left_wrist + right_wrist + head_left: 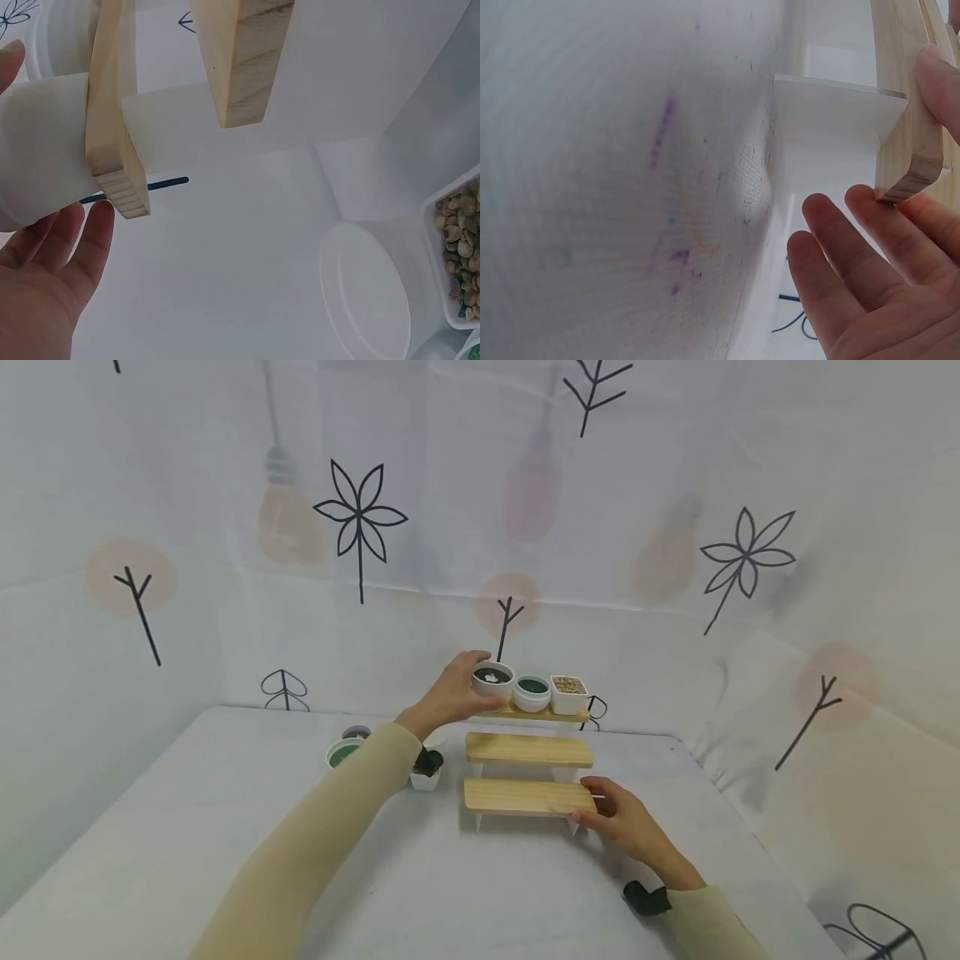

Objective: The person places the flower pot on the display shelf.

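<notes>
My left hand (450, 692) holds a small round white pot (492, 678), thumb in front and fingers at its far side. The pot has a dark filling with a white patch and sits at the left end of the top wooden shelf (551, 716). In the left wrist view, the white pot (45, 150) lies against the board's edge. Beside it stand a round pot with green filling (532, 697) and a square pot with grainy tan filling (568, 697). At the lowest shelf (521, 797), my right hand (630, 827) grips the right end between thumb and fingers.
The middle shelf (528, 749) lies between the other two. Left of the stand are a green-filled pot (345, 752), a dark-filled pot (356, 732) and a white square pot (425, 781), partly behind my left arm. The left wrist view shows a pebble-filled square pot (461, 247).
</notes>
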A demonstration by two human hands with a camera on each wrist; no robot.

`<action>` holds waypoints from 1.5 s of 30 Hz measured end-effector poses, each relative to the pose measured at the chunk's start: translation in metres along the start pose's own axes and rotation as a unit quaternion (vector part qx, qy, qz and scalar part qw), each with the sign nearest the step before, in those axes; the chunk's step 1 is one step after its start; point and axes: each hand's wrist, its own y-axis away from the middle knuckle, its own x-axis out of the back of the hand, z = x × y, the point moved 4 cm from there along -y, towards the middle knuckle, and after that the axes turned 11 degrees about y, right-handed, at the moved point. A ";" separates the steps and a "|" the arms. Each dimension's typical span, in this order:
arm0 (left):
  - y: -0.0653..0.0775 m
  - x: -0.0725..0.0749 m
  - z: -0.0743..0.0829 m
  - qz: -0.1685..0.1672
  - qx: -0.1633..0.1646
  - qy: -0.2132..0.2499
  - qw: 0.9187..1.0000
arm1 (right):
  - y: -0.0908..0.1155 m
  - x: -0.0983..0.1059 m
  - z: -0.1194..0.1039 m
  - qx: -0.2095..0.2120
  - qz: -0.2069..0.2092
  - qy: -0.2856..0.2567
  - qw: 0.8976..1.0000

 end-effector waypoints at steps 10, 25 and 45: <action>0.022 0.015 0.002 0.015 -0.033 0.020 0.999 | 0.003 0.002 0.004 0.029 0.005 -0.010 1.000; 0.103 0.040 -0.010 0.029 -0.078 -0.005 0.997 | 0.009 0.002 0.006 0.013 0.011 -0.007 1.000; 0.167 0.043 -0.039 0.060 -0.053 -0.028 0.996 | 0.004 0.002 0.005 0.015 0.007 -0.016 1.000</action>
